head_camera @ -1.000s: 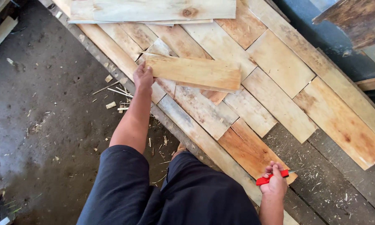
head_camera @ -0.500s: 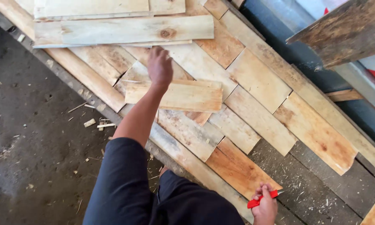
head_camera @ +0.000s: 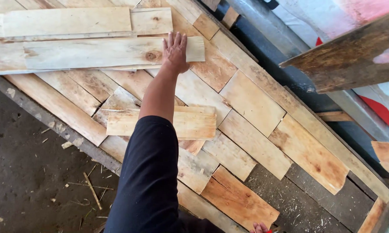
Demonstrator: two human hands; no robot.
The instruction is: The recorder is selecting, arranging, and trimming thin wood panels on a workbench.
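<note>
Left hand (head_camera: pixel 175 51) moved up, flat and unclenched on long plank (head_camera: pixel 112 52), right hand (head_camera: pixel 260 227) cut off, grip unclear

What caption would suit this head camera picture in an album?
Left hand flat on a long pale plank lying atop a panel of fitted wooden boards; right hand barely in view at the bottom edge.

Right hand (head_camera: pixel 260 227): cut off by the bottom edge, only the knuckles showing; the red object (head_camera: pixel 270 231) beside it is too small a sliver to identify, and the grip cannot be judged. Left forearm hides the middle of the loose short plank (head_camera: pixel 194 125). Stacked long boards (head_camera: pixel 65 21) run past the left edge (full length unseen). Dark weathered beam (head_camera: pixel 354 56) is cropped at the right.
</note>
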